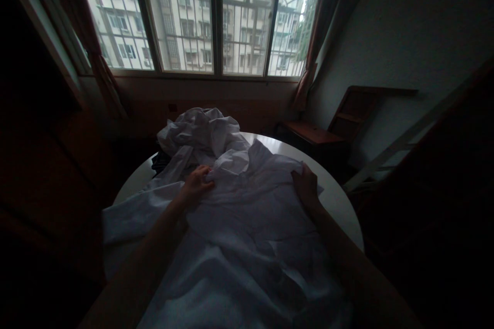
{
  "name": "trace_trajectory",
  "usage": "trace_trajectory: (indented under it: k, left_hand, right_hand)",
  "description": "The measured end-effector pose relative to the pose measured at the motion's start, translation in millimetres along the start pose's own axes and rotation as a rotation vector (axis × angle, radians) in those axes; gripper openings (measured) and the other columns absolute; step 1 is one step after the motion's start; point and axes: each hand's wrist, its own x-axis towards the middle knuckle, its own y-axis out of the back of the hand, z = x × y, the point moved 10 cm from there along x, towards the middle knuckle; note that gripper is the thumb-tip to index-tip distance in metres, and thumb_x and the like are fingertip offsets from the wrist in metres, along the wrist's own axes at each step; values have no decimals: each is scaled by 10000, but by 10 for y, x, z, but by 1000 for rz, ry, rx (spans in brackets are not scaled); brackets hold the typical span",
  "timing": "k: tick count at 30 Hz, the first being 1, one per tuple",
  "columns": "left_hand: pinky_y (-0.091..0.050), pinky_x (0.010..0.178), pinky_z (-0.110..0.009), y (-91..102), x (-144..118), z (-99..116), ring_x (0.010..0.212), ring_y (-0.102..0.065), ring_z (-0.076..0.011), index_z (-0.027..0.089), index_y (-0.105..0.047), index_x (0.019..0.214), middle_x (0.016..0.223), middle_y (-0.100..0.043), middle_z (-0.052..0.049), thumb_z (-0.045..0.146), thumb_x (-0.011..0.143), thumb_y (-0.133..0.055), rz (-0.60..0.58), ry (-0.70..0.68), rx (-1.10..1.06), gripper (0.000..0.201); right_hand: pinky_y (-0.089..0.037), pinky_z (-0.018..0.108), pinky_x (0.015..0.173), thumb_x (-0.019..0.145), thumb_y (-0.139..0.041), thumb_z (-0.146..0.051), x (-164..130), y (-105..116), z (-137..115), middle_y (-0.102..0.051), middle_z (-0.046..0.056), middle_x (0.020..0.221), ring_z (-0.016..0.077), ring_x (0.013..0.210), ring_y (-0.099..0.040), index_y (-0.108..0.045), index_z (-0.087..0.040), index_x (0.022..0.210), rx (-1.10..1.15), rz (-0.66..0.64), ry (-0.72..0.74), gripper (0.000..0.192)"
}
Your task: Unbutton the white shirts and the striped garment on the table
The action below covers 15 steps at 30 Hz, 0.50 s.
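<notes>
Two piles crowd the table (339, 200): crumpled white clothes (200, 131) behind the shirt (250, 216).

White garment (247, 226) on a white table (339, 200).

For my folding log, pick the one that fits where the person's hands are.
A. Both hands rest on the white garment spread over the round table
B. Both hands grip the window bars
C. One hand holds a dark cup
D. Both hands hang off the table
A: the left hand and the right hand both lie on the white garment, which is spread over the round table, the left one bunching the cloth near the top.
</notes>
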Motion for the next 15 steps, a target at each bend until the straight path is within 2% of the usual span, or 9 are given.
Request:
trace_trajectory:
  k: [2, 4, 6, 9, 12, 15]
  left_hand:
    - [-423, 706, -246, 180, 8, -5, 795, -553, -169, 159, -598, 758, 848, -606, -43, 236, 622, -506, 140, 33, -4, 182]
    - [-429, 669, -249, 232, 3, -59, 746, -560, -168, 161, -586, 716, 804, -624, -46, 240, 635, -480, 185, 101, -54, 155]
    - [-436, 635, -247, 177, -8, -97, 721, -564, -165, 157, -569, 700, 804, -636, -51, 231, 640, -451, 176, 147, -166, 152]
    - [-451, 620, -241, 21, -48, -103, 731, -574, -154, 152, -552, 817, 861, -641, -50, 201, 634, -438, 162, 191, -388, 221]
    - [-445, 561, -220, -300, -113, -41, 660, -576, -138, 152, -556, 912, 787, -635, -29, 196, 627, -486, -45, 272, -539, 297]
    - [-433, 543, -210, -560, -211, 126, 625, -567, -131, 133, -603, 789, 687, -609, -19, 204, 629, -528, -279, 287, -573, 190]
  right_hand:
    - [-378, 287, 614, 683, -427, -247, -18, 182, 7, -594, 63, 758, 204, 681, -523, -535, -164, 887, 64, 121, -36, 245]
    - [-370, 279, 603, 669, -422, -229, -51, 282, 18, -572, 42, 742, 189, 665, -504, -508, -173, 874, 130, 191, -61, 230]
    - [-375, 271, 606, 667, -426, -232, -89, 306, 50, -563, 36, 759, 179, 681, -502, -488, -175, 888, 224, 236, -89, 236]
    - [-404, 267, 614, 673, -450, -262, -114, 169, 124, -561, 30, 783, 166, 702, -512, -470, -174, 914, 446, 215, -139, 257]
    - [-439, 286, 615, 732, -430, -297, -73, -67, 77, -570, 30, 768, 165, 697, -534, -493, -170, 896, 606, 82, -115, 216]
    - [-462, 306, 633, 820, -410, -321, -56, -292, -208, -596, 56, 825, 176, 751, -561, -543, -164, 916, 469, -148, 85, 227]
